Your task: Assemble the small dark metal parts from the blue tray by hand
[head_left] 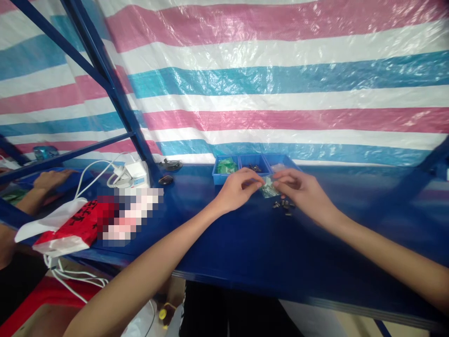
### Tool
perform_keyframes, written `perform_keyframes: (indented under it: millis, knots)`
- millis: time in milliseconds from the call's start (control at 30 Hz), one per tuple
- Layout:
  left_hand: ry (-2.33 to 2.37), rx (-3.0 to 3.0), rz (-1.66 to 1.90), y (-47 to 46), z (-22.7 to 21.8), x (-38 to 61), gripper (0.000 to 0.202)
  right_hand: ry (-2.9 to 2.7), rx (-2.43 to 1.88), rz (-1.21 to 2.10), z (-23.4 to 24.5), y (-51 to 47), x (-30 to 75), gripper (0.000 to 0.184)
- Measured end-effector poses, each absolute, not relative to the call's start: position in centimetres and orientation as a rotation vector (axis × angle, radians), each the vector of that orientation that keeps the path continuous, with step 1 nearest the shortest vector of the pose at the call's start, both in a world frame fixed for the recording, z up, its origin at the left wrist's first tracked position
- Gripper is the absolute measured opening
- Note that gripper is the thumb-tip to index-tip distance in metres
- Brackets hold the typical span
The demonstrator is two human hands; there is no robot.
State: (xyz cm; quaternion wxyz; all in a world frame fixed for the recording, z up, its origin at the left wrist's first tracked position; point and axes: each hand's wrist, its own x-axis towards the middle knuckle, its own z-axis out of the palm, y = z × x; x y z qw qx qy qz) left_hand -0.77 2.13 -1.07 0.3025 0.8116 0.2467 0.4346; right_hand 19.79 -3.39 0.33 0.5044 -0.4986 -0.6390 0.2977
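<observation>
Both hands [268,187] pinch small clear bag [269,188].

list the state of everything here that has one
left hand, pinching the small packet
right hand, pinching the small packet
small packet, held between both hands
dark parts, loose on the table
blue bins, open, each holding items

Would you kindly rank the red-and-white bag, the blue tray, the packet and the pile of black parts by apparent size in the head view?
1. The bag, though it lies nearer the camera.
2. The tray.
3. The packet and the pile look about alike, so I leave them tied.
</observation>
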Motion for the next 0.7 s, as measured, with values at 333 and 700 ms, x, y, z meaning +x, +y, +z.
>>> perform_keyframes:
  millis: [333, 700]
  knots:
    - [0.627, 2.551, 1.112, 1.12, -1.03, -1.14, 0.036, -1.374, -1.174, 0.897, 0.26, -3.24, 19.69, 0.028]
    - [0.673, 2.608, 1.167, 1.79, -1.31, -1.08, 0.020, -1.486, -1.170, 0.891, 0.09, -3.18, 19.88, 0.025]
